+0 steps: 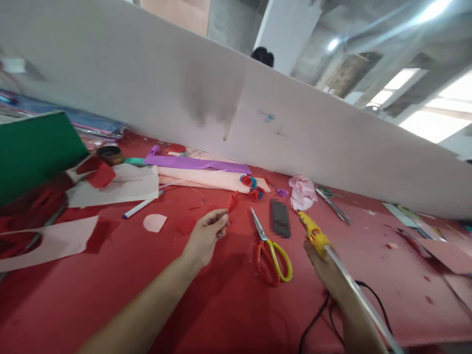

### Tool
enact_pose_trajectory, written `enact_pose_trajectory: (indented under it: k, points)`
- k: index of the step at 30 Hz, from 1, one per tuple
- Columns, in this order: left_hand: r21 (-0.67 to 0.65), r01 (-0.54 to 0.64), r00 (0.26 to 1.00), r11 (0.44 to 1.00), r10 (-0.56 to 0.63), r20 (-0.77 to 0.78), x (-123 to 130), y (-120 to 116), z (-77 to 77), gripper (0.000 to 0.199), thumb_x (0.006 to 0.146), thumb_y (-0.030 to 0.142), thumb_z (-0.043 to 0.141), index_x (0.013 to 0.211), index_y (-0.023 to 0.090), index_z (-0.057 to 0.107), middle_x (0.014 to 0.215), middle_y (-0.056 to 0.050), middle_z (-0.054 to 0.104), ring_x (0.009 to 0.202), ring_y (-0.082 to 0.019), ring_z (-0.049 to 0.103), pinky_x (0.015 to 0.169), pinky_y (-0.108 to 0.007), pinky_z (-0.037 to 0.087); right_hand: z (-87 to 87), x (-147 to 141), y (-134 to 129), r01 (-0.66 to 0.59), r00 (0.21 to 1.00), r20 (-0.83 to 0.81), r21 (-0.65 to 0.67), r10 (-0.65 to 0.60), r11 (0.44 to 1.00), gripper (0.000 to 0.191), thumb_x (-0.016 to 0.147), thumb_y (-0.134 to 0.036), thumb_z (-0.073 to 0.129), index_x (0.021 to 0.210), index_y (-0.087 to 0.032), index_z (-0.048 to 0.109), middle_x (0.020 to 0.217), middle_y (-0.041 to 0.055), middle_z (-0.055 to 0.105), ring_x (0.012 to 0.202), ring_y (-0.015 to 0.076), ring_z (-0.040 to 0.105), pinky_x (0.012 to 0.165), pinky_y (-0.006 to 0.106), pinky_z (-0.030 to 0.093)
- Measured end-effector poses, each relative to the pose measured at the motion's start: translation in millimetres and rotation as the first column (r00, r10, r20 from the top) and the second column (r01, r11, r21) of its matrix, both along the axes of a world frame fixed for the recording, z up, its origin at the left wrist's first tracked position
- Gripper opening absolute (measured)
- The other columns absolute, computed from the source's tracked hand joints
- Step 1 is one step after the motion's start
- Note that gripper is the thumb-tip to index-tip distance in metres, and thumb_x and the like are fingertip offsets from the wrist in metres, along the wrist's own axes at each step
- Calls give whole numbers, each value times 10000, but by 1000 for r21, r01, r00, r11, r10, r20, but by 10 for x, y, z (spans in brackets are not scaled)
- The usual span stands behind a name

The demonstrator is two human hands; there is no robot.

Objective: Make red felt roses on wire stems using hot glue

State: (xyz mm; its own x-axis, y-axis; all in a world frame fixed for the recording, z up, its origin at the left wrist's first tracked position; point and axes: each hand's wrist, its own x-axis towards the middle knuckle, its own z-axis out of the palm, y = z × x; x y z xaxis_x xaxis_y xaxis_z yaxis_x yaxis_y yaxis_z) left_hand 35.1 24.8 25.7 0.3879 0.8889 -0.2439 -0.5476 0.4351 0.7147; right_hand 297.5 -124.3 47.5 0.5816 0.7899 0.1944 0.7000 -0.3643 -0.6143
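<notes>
My left hand is closed in a pinch on a small red paper piece, which sticks up from the fingertips; its exact shape is blurred. In my right hand is a yellow glue gun, its nozzle pointing up and to the left. A long clear glue stick runs out of its back along the forearm. Between the hands lie scissors with one red and one yellow handle, blades slightly apart. Beyond them is a dark, pixelated flat object. Red and blue paper flowers rest further back.
Purple and pale pink paper strips lie along the white partition. A marker, paper scraps and a green box are leftward. Crumpled pink paper sits behind the glue gun. A black cord loops beneath my right arm.
</notes>
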Motion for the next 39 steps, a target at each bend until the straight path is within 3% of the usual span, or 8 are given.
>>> enact_pose_trajectory:
  k: [3, 11, 17, 21, 25, 28, 33, 39]
  points:
    - [-6, -9, 1000, 1000, 9, -4, -6, 20, -16, 316, 557, 254, 824, 818, 139, 689, 589, 18, 576, 496, -55, 438, 481, -189, 321, -38, 271, -124, 107, 960, 277, -246, -36, 963, 278, 819, -425, 505, 922, -175, 567, 853, 103, 628, 771, 243, 606, 679, 333, 467]
    - [2, 21, 1000, 1000, -21, 1, 23, 9, -88, 286, 555, 200, 819, 802, 137, 690, 585, 24, 583, 495, -45, 454, 483, -171, 348, -476, 223, -73, 324, 898, 411, -378, -157, 867, 267, 869, -299, 442, 988, -109, 588, 976, 212, 606, 858, 295, 627, 717, 378, 471]
    - [-48, 67, 996, 997, -64, 62, 23, -40, -66, 312, 541, 206, 833, 808, 147, 683, 601, 31, 571, 474, -39, 436, 470, -178, 337, -260, -26, 46, 327, 879, 445, -298, -173, 897, 294, 806, -206, 463, 1025, -81, 613, 1070, 273, 581, 1009, 419, 561, 818, 577, 399]
    - [-111, 133, 986, 985, -120, 113, 38, -72, -38, 309, 560, 210, 836, 820, 158, 677, 603, 34, 560, 478, -35, 435, 485, -173, 353, -84, -578, 448, -109, 988, -86, 166, 124, 980, 229, 839, -361, 529, 942, -200, 656, 979, 110, 663, 899, 259, 619, 825, 395, 470]
    - [-117, 152, 979, 981, -134, 153, 45, -87, -15, 298, 572, 203, 835, 824, 165, 680, 622, 23, 578, 478, -35, 440, 486, -168, 357, -117, -1182, 943, -122, 622, -673, 422, 401, 898, 176, 749, -335, 690, 866, -205, 690, 809, 25, 694, 769, 179, 625, 774, 321, 480]
    - [-99, 160, 973, 982, -140, 181, 36, -75, -5, 256, 598, 200, 823, 811, 158, 689, 634, 17, 583, 487, -33, 445, 490, -164, 356, -186, -1384, 1126, -33, 413, -766, 528, 493, 848, 141, 711, -290, 740, 821, -210, 706, 788, -1, 694, 754, 147, 616, 779, 301, 478]
    - [-105, 149, 973, 983, -127, 190, 25, -63, 2, 224, 613, 186, 815, 807, 162, 706, 635, 18, 587, 494, -34, 453, 504, -169, 368, -212, -1433, 1122, 89, 276, -821, 539, 500, 837, 137, 655, -244, 785, 780, -231, 731, 772, -19, 713, 729, 122, 625, 757, 264, 487]
    - [-75, 131, 983, 989, -120, 138, 45, -97, -9, 205, 625, 207, 812, 804, 169, 721, 621, 16, 593, 521, -42, 479, 516, -168, 378, -213, -1435, 1075, 148, 276, -840, 517, 467, 843, 167, 611, -224, 806, 763, -228, 737, 756, -14, 719, 714, 133, 628, 742, 272, 497]
